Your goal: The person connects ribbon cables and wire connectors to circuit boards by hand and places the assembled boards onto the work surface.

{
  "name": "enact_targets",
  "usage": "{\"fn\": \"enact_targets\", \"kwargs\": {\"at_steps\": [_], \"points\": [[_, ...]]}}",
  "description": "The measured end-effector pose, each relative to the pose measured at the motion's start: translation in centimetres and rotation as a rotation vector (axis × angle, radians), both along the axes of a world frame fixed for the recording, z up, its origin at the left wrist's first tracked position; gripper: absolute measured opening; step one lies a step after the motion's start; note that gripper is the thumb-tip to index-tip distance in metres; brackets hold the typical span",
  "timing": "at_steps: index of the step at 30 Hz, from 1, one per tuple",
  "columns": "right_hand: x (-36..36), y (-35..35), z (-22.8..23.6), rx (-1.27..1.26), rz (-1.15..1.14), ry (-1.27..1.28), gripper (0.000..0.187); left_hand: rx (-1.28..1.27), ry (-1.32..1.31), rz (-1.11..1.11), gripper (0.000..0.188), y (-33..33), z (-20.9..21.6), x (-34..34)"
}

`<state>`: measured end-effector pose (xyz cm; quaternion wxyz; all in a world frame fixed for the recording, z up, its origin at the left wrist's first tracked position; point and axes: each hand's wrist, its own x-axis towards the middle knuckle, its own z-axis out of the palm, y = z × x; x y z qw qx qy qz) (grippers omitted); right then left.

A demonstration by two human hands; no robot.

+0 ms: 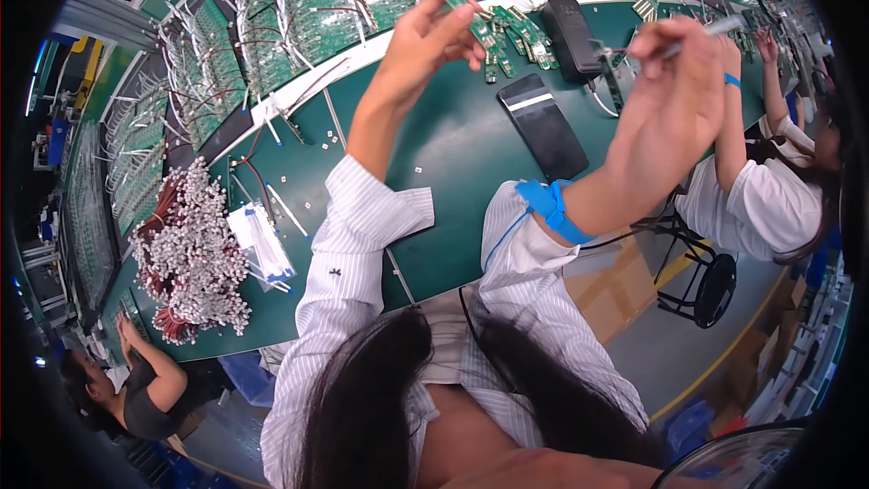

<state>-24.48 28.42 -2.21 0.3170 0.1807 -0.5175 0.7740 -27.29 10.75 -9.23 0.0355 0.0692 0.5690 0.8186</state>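
Observation:
My left hand (433,34) is raised above the green workbench (453,149) and pinches a narrow green circuit board (463,9) at its upper end. My right hand (677,81) is lifted at the right, fingers closed around a thin white pen-like tool (715,29) that points toward the board. A blue strap (554,210) wraps my right wrist. Several small green circuit boards (518,38) lie on the bench just beyond my left hand.
A dark phone (543,127) and a black box (572,36) lie on the bench. A heap of red-and-white wire connectors (190,254) sits at left, racks of boards (299,9) behind. Co-workers sit at right (769,190) and lower left (145,389). A stool (711,285) stands nearby.

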Motion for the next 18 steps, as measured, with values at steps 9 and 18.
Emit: {"fn": "enact_targets", "kwargs": {"at_steps": [9, 18], "points": [[0.9, -5.3, 0.7, 0.314, 0.191, -0.187, 0.012, 0.236, 0.363, 0.275, 0.025, -1.8, 4.2, 5.4], [1.0, -8.1, 0.5, 0.323, 0.292, -0.226, 0.012, 0.339, 0.373, 0.378, 0.018, -2.1, 5.4, 7.3]]}}
